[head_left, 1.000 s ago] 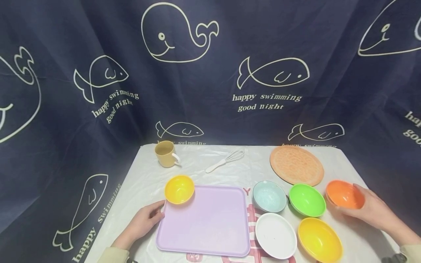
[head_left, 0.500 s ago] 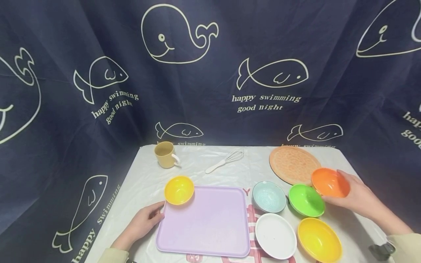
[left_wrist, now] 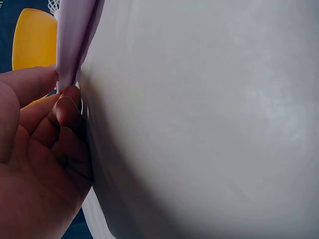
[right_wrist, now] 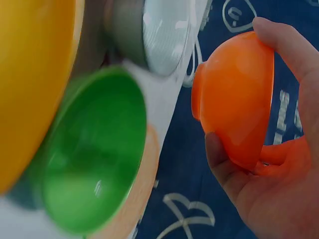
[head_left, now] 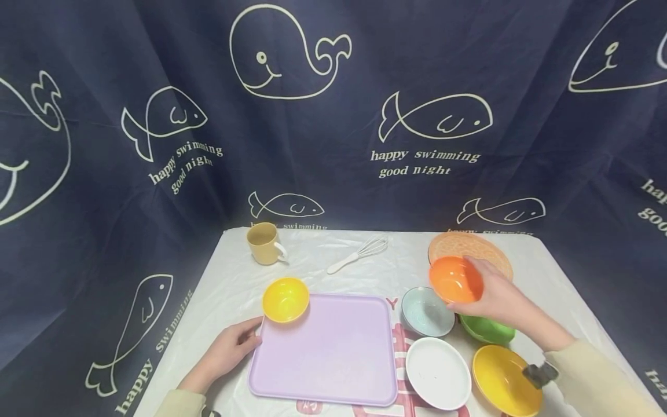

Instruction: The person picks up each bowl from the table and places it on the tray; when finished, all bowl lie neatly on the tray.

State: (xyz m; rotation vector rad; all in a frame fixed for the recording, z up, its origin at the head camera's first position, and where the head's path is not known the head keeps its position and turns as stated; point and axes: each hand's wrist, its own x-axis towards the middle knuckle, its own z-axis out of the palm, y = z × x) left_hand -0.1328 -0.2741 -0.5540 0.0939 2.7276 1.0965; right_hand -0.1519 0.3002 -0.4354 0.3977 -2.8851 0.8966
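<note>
My right hand [head_left: 502,298] grips an orange bowl [head_left: 452,280] by its side, thumb and fingers round the rim. In the right wrist view that orange bowl [right_wrist: 237,99] is off the table, turned sideways to the camera. It hangs above the back of a light blue bowl [head_left: 427,314] and partly covers a round orange-brown board [head_left: 476,243]. My left hand [head_left: 229,350] pinches the left edge of a lilac tray [head_left: 328,359]; the left wrist view shows thumb and fingertips at the tray's edge [left_wrist: 75,40]. On the tray's back left corner sits a small yellow bowl [head_left: 285,301].
A green bowl [head_left: 490,331], partly behind my right hand, a white bowl [head_left: 438,373] and a larger yellow bowl [head_left: 502,376] stand right of the tray. Behind it are a tan mug [head_left: 262,244] and a whisk [head_left: 356,256]. A dark curtain [head_left: 333,145] hangs behind the table.
My right hand has lifted the orange bowl from the table's right side and carried it left, over the green bowl towards the light blue one. The left hand stays at the tray's edge.
</note>
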